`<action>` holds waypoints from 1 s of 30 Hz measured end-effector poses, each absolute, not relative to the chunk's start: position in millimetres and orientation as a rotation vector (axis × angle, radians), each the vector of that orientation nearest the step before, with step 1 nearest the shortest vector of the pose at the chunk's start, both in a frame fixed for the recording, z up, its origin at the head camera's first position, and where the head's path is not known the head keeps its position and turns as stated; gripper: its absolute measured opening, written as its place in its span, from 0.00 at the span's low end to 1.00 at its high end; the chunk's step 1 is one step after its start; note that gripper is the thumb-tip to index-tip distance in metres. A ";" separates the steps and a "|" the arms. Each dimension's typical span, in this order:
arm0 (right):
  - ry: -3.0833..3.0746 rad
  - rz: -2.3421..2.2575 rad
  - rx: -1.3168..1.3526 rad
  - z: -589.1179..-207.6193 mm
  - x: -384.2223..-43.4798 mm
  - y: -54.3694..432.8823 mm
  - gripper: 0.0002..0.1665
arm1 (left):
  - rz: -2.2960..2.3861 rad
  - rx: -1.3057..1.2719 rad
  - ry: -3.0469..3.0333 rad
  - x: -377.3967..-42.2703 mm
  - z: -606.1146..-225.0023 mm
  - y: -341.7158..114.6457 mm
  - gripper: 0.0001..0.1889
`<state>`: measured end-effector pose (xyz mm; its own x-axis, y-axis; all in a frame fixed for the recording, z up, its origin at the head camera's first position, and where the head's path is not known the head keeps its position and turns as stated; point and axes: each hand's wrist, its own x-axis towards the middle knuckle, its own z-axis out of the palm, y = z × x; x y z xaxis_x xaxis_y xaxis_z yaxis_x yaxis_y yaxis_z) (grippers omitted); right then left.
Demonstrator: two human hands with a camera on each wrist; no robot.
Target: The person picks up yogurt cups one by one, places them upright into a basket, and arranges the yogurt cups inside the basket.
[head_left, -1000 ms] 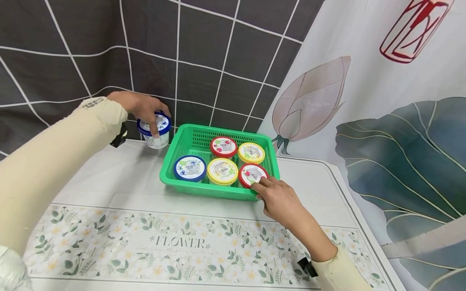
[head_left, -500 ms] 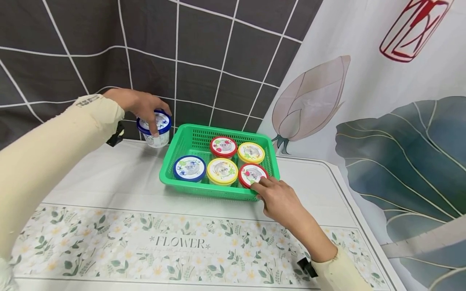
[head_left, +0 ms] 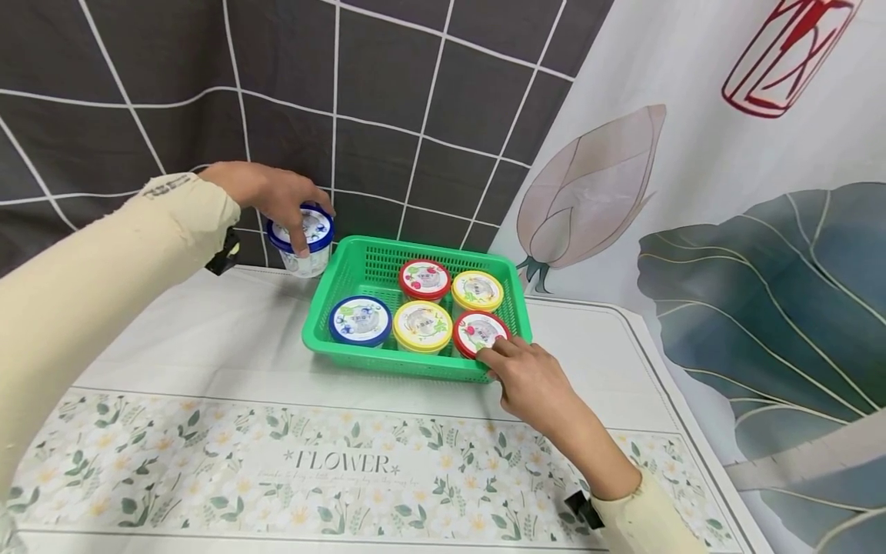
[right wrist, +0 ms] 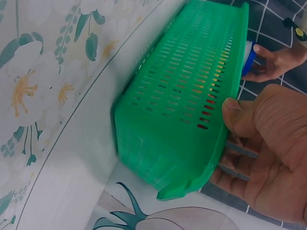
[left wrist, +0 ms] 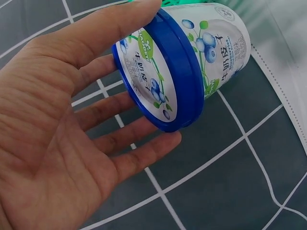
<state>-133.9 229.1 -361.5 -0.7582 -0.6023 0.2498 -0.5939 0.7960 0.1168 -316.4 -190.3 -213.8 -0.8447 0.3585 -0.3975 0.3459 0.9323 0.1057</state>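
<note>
My left hand (head_left: pixel 271 197) grips a small paper tub with a blue lid (head_left: pixel 309 264) by the lid, just left of the green basket. In the left wrist view, blueberries are printed on the tub (left wrist: pixel 218 52), with the thumb on one side of the lid and fingertips on the other. My right hand (head_left: pixel 531 378) pinches the rim of the green plastic basket (head_left: pixel 388 362) near its front right corner. The right wrist view has the thumb outside the basket wall (right wrist: pixel 168 91); the fingers lie behind the rim, partly hidden.
Inside the basket stand several lidded tubs: a blue-lidded tub (head_left: pixel 361 321), two yellow-lidded and two red-lidded ones. Its back left part shows bare floor. A dark grid-patterned curtain (head_left: pixel 388 100) hangs right behind. A flower-printed cloth (head_left: pixel 332 462) covers the table.
My left hand has moved slightly right and up with the blue-lidded tub, closer to the basket. My right hand and the basket stay in place.
</note>
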 end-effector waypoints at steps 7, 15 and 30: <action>-2.697 -0.044 0.916 -360.6 -132.3 230.5 0.16 | -0.005 0.527 2.671 -319.6 -201.6 -184.2 0.52; -2.689 -0.047 0.924 -360.9 -132.5 231.0 0.15 | 0.008 0.530 2.664 -321.1 -195.5 -181.9 0.53; -2.701 -0.050 0.920 -360.4 -133.7 231.6 0.16 | 0.033 0.493 2.659 -324.5 -189.1 -169.0 0.51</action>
<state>-133.7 231.6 -360.4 -0.7553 -0.6028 0.2573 -0.5928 0.7957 0.1241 -324.5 -169.0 -189.1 -0.8425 0.3470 -0.4121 0.3368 0.9363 0.1000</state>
